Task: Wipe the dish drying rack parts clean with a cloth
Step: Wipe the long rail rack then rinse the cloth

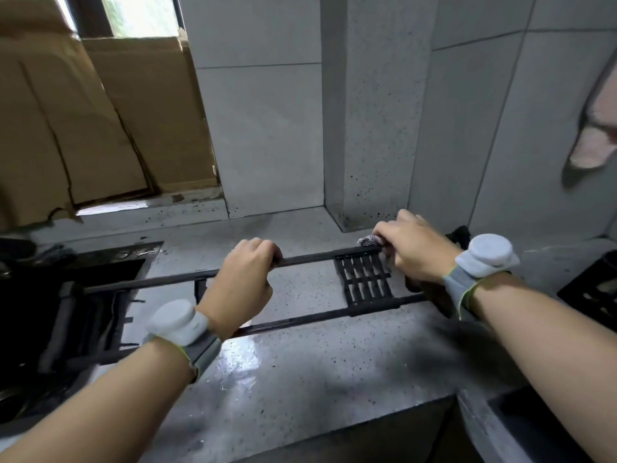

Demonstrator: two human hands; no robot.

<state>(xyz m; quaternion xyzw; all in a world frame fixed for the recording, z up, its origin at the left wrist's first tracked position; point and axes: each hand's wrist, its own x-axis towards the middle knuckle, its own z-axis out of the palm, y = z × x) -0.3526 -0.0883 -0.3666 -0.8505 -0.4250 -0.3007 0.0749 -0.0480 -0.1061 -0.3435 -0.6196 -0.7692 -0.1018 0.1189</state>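
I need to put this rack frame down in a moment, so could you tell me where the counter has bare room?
The countertop is bare in front of the rack frame, up to its near edge, and behind the frame toward the tiled wall. It is crowded at the sink on the left and by the black grid part on the right.

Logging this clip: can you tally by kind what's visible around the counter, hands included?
Hands: 2 (left hand, right hand)
Wrist devices: 2 (left, right)
Rack frame: 1
Cloth: 1
Cardboard sheets: 2 ()
Hanging towel: 1
Total: 9
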